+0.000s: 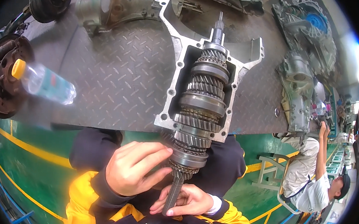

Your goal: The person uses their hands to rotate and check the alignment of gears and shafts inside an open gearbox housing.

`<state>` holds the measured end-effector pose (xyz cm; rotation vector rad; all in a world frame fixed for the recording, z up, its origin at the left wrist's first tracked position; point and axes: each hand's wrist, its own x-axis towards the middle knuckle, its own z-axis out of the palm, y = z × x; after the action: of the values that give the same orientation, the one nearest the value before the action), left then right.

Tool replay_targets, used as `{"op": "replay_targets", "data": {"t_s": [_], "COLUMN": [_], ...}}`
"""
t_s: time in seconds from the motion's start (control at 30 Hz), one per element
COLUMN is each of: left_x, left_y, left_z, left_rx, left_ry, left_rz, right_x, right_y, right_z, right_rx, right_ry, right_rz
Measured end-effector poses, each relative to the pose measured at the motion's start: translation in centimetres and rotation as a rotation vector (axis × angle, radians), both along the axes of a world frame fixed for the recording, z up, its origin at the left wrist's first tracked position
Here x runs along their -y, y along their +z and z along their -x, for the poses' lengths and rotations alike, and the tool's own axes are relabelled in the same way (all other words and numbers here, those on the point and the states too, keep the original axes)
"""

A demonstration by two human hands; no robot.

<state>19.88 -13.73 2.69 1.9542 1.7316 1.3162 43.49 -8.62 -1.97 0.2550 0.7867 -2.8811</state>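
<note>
A gear shaft [203, 99] with several helical gears and synchronizer rings lies lengthwise in a pale metal transmission housing half [169, 92]. Its near end sticks out past the housing and the table edge, over my lap. My left hand [135, 167] is beside the synchronizer sleeve [188, 158], thumb and fingers apart, the fingertips at the sleeve's left side. Around the splined end [173, 196] of the shaft my right hand [187, 200] is closed, thumb in front and fingers partly hidden behind it.
The housing rests on a dark tread-plate table [120, 65]. A clear bottle with a yellow cap [47, 82] lies at the left by a brake drum assembly [5, 75]. Other gearbox housings [124, 4] [298, 79] stand at the back and right. A seated person [312, 190] works at the right.
</note>
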Motion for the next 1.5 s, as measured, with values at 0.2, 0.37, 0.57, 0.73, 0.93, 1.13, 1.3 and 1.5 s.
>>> {"op": "replay_targets", "data": {"t_s": [0.2,0.37,0.57,0.73,0.93,1.13,1.3,1.5], "left_x": [-0.1,-0.1,-0.1,-0.2,-0.4,-0.2,-0.2,0.6], "left_y": [-0.3,-0.2,-0.1,-0.2,0.4,-0.2,-0.6,-0.9], "left_z": [0.1,0.0,-0.1,-0.2,-0.5,-0.3,0.0,-0.3], "left_rx": [-0.007,-0.015,-0.020,-0.025,0.009,-0.018,-0.015,0.082], "left_ry": [0.002,0.018,0.018,0.021,-0.009,-0.032,-0.053,-0.050], "left_rz": [0.002,-0.003,-0.006,0.014,0.026,0.042,0.011,-0.006], "right_x": [0.1,-0.7,-0.4,-0.1,-0.4,-0.3,-1.5,-0.9], "right_y": [0.4,-0.3,1.0,0.1,1.9,-0.5,1.2,1.1], "right_z": [0.6,0.9,0.5,-0.2,1.1,0.1,0.7,-0.1], "right_rx": [0.139,-0.056,-0.032,0.006,0.188,-0.048,0.079,0.223], "right_ry": [-0.125,-0.068,-0.008,-0.071,-0.196,-0.795,-1.021,-0.965], "right_rz": [-0.217,-0.591,0.026,-0.093,-0.646,-1.156,-1.712,-1.801]}}
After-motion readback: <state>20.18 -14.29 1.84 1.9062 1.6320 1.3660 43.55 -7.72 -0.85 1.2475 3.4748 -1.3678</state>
